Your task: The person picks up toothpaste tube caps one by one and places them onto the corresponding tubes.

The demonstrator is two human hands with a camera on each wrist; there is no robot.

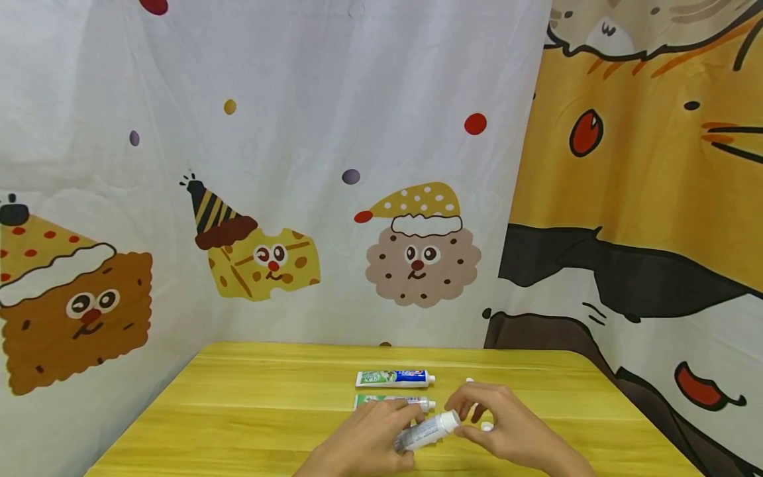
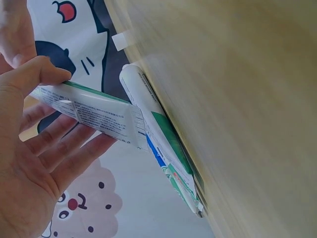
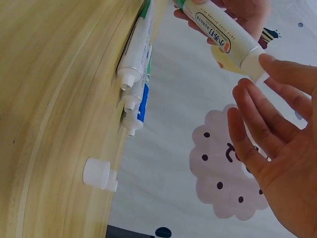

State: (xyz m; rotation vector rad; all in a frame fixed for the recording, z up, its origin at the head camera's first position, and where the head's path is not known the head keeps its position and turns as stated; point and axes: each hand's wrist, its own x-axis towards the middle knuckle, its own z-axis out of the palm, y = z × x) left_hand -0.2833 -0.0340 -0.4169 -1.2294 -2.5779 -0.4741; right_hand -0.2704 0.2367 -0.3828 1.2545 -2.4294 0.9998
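My left hand grips a white toothpaste tube, tilted with its capped end up to the right. In the left wrist view the tube's flat crimped end points away from the palm, with the thumb on one side and the fingers behind. My right hand has thumb and fingertips at the tube's white cap, pinching it from both sides. Beneath the hands lie more toothpaste tubes: a blue and green one, a green and white one, and a third mostly hidden in the head view.
The tubes on the wooden table show bare nozzles without caps. Loose white caps stand to their right, one of them partly behind the right hand. A cartoon-printed curtain hangs behind the table.
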